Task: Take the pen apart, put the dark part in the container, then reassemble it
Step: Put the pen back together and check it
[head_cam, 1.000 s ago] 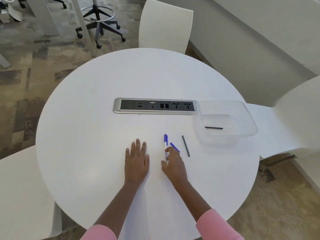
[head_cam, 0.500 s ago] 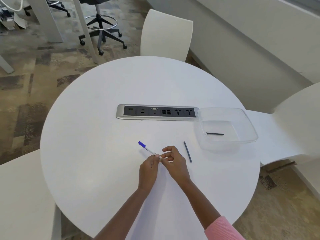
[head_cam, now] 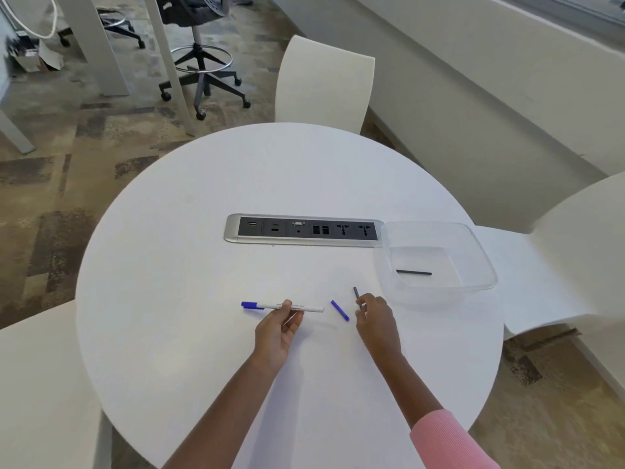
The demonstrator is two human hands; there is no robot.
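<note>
Grip: left hand (head_cam: 275, 330) is pinching pen barrel (head_cam: 294, 307) between thumb and fingers, holding it level; right hand (head_cam: 377, 321) is pinching near end of dark rod (head_cam: 356, 293), fingers curled. Cannot tell if rod is clear of the table (head_cam: 203, 265).
Pen barrel: is sitting well left of container (head_cam: 439, 290), blue cap on the end away from container, open end pointing toward it.
Dark rod: is sitting just left of container's near-left corner, outside it.
Risk: rod is thin, so the pinch may be slipping and dropping it short of container's wall; right wrist may be knocking the loose blue plug (head_cam: 340, 310) and sending it rolling; container is looking light, so a bump may be shoving it.
Look: barrel is showing white and slim with small print; rod is showing straight and dark grey.
Blue plug: is lying left of container, between barrel and rod.
Second dark rod (head_cam: 413, 273): is lying flat inside container.
Socket panel (head_cam: 304, 230): is sitting just beside container's far-left corner.
</note>
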